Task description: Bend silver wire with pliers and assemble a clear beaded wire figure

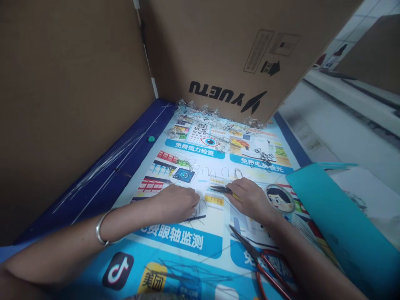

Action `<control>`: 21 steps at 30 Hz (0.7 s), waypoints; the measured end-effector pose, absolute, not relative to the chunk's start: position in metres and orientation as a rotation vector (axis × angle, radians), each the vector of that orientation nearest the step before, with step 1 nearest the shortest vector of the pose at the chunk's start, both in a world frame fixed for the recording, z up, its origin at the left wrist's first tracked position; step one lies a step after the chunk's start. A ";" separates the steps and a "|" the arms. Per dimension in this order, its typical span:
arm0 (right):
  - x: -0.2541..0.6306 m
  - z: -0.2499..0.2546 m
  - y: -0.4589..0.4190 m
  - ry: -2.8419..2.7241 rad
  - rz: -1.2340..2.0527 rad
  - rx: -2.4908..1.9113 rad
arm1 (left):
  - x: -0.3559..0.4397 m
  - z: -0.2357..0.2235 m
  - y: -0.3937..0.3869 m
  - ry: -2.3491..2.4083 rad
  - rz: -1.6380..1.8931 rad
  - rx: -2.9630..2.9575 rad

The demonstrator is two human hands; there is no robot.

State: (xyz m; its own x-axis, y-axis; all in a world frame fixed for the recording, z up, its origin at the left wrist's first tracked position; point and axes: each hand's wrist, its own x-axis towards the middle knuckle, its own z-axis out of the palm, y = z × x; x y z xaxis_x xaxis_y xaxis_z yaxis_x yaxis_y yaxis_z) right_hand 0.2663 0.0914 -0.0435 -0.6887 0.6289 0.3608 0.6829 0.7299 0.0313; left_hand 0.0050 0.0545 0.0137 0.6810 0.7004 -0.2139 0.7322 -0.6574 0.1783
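My left hand (179, 203) is closed low over the printed sheet, with a silver bangle (99, 228) on its wrist. A thin bent wire (203, 205) shows right beside its fingertips; whether the fingers grip it is hidden. In my right hand (250, 198) is a pair of small pliers (222, 189) with yellow handles, jaws pointing left towards my left hand. Beyond both hands lies a row of curved wire pieces (215, 171). Red-handled scissors (256, 255) rest below my right hand, blades towards the middle.
Cardboard panels (218, 50) stand at the back and left. Clear, shiny wire pieces (203, 112) lie heaped along their foot. Dark bent wires (265, 158) sit at right, straight wires (178, 271) near the front. A turquoise box (331, 216) stands at right, with a green lump (151, 138) at left.
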 end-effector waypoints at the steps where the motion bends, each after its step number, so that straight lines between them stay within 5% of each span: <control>1: 0.266 -0.043 0.091 -2.607 -0.231 -1.020 | 0.005 0.013 0.053 1.142 -0.184 2.658; 21: 0.265 -0.040 0.090 -2.602 -0.215 -1.021 | 0.002 0.007 0.051 0.889 -0.125 2.826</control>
State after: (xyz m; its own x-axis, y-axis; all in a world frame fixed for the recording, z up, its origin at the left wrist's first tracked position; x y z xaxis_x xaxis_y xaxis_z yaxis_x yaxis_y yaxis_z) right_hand 0.2649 0.0897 -0.0397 -0.6854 0.6316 0.3623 0.6826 0.7306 0.0177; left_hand 0.0016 0.0511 0.0066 0.8181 0.5597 -0.1321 0.5744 -0.8061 0.1423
